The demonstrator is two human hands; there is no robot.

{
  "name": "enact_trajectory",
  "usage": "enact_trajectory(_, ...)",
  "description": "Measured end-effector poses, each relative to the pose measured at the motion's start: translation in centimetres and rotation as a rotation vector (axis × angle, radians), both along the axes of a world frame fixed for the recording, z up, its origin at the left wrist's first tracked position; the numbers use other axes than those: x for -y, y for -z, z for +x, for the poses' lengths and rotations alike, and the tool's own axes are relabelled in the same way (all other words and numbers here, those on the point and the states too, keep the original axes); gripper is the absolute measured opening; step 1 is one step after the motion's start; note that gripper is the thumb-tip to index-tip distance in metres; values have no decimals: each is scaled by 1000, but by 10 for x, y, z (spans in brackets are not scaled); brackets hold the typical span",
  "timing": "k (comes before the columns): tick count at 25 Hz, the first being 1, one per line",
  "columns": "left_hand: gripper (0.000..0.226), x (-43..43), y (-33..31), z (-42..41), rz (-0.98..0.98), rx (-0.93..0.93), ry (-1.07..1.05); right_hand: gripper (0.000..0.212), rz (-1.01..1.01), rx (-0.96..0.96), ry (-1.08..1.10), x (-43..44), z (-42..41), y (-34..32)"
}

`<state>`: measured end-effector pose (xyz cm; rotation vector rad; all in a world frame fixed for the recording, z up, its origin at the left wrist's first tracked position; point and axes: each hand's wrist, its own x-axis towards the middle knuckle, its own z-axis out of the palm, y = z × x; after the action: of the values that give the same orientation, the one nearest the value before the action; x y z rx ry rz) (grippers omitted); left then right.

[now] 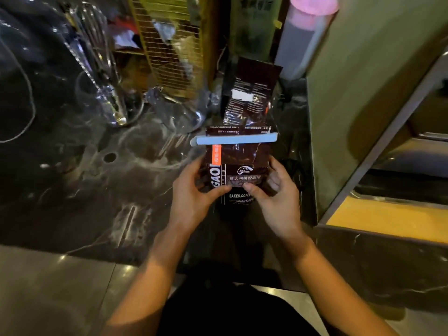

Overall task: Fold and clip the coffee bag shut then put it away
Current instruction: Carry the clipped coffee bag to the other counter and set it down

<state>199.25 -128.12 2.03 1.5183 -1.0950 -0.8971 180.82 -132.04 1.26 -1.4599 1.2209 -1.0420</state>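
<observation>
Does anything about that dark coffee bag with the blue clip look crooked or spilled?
Nothing is spilled. The long pale-blue plastic clip sits off-centre on the folded dark brown coffee bag, sticking out past its left edge, and the foil below it is creased. Both hands, left hand and right hand, hold the bag.

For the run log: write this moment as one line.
coffee bag: folded | blue clip: on fold | left hand, right hand: holding bag | stowing: not yet

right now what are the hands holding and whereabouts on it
Both hands hold the clipped coffee bag by its lower half: left hand on its left side, right hand on its right, thumbs across the front label, below the blue clip.
</observation>
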Motion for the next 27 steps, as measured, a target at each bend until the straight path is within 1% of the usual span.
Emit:
enact_trajectory(4, 80, 32, 7, 20, 43, -12, 91, 74, 23, -13, 108, 14, 15, 10)
enact_trajectory(9, 77, 58, 20, 43, 115, -17, 175, 69, -5, -125, 157, 25, 36, 22)
enact_trajectory(15, 78, 79, 28, 42, 142, 11, 231, 72, 30, -164, 203, 38, 35, 40)
enact_trajectory(19, 78, 91, 34, 35, 159, 61, 238, 73, 60, -149, 185, 53, 29, 48)
enact_trajectory(22, 76, 98, 34, 32, 139, 91, 225, 70, 54, -157, 151, 64, 26, 51)
enact_trajectory(27, 74, 119, 32, 27, 107, 94, 201, 69, 23, -149, 127, 89, 23, 51)
